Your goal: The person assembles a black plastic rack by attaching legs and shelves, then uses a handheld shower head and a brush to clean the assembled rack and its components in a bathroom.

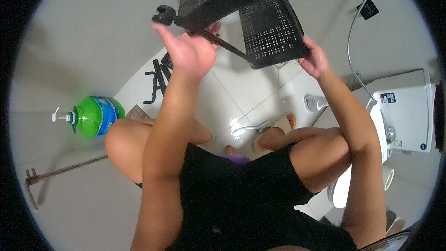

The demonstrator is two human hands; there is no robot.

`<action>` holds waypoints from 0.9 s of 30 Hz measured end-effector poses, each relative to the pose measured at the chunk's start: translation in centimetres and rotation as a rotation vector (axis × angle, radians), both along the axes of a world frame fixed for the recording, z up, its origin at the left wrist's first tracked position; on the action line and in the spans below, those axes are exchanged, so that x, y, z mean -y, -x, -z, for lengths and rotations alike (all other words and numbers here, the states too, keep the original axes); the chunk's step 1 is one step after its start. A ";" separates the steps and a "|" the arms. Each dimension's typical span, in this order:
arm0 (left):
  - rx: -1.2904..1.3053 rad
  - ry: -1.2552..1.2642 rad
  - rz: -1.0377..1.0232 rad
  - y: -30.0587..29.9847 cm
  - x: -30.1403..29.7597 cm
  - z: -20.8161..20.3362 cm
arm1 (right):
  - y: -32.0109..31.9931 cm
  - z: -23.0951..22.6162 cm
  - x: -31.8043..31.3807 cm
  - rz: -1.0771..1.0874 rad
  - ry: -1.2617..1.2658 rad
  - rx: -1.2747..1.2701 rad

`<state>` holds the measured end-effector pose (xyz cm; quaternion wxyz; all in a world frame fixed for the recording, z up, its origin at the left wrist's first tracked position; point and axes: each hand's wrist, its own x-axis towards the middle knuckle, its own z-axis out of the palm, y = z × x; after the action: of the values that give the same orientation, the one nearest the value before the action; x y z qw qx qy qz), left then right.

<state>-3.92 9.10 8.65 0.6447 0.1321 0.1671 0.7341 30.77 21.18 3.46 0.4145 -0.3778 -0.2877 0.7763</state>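
Observation:
A black plastic rack (272, 28) with perforated panels, a thin rod and a caster wheel (164, 15) is held up in front of me, tilted. My right hand (314, 57) grips the right edge of its lower panel, thumb on the near side. Under the rack's left part, my left hand (193, 53) is palm up with the thumb spread out, beside the wheel and the rod. Its fingertips are partly hidden behind the rack, and it seems to touch the underside. The rack's top runs out of view.
Black frame parts (158, 81) lean at the left wall. A green jug (97, 116) with a pump stands left of my knee, above a metal rail (69, 166). A pale green brush (251, 128) lies by my feet. A white bottle (316, 102) and toilet (341, 188) are right.

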 end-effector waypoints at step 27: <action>-0.320 0.243 -0.328 -4.5 -0.4 4.3 | 5.5 -4.6 1.8 0.138 -0.217 0.445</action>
<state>0.55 9.54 4.34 0.4938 0.1391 0.3731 0.7731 25.29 19.39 8.02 0.4311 -0.5113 -0.4270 0.6087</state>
